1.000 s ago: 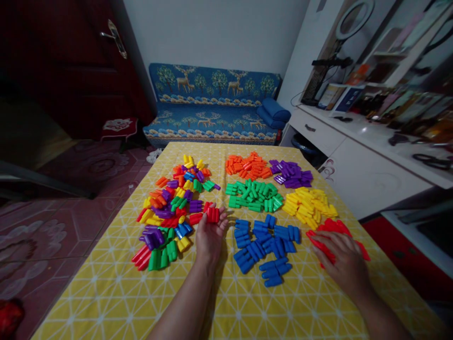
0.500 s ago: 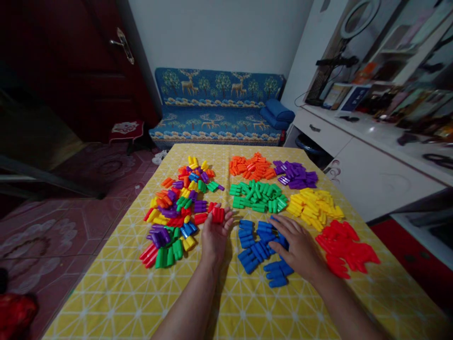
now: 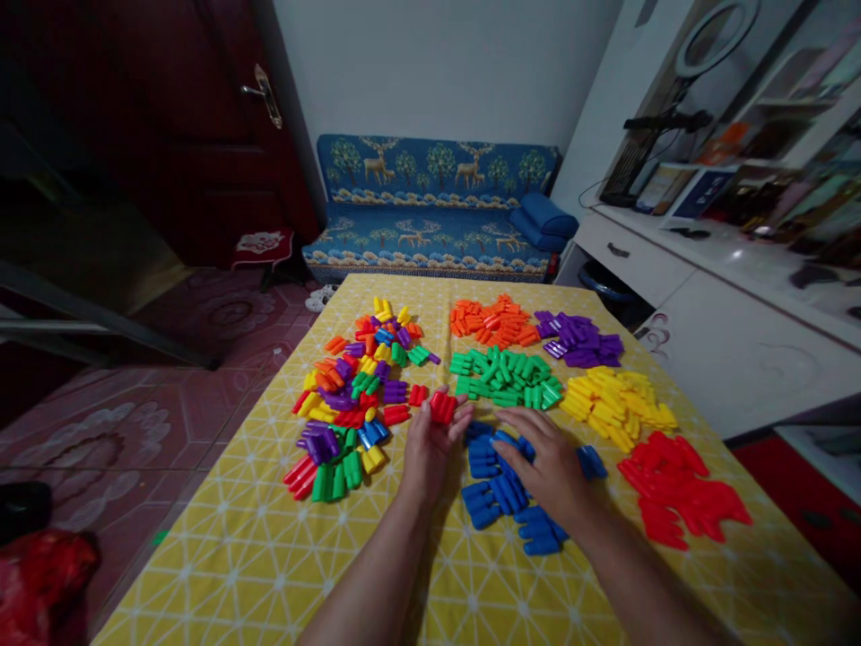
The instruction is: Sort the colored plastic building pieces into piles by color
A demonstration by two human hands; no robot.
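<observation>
My left hand (image 3: 427, 453) is palm up over the table's middle, its fingers curled around a red plastic building block (image 3: 442, 407) with rounded, finger-like prongs. My right hand (image 3: 548, 462) hovers palm down over the pile of blue blocks (image 3: 506, 492), thumb and fingers apart, with nothing visible in it; the hand covers part of that pile. Just beyond both hands lies a heap of green blocks (image 3: 506, 375). To the left of my left hand spreads a mixed heap of blocks (image 3: 350, 390) in several colours.
Orange blocks (image 3: 494, 321) and purple blocks (image 3: 584, 341) lie at the table's far side. Yellow blocks (image 3: 617, 404) and red blocks (image 3: 686, 489) are on the right. A yellow patterned cloth (image 3: 282, 574) covers the table. Behind it stands a blue sofa (image 3: 430, 229), with a white cabinet (image 3: 726, 332) at right.
My right hand has moved a little left, toward my left hand, uncovering a blue block on its right. The whole view has shifted slightly; my left hand still holds the red block.
</observation>
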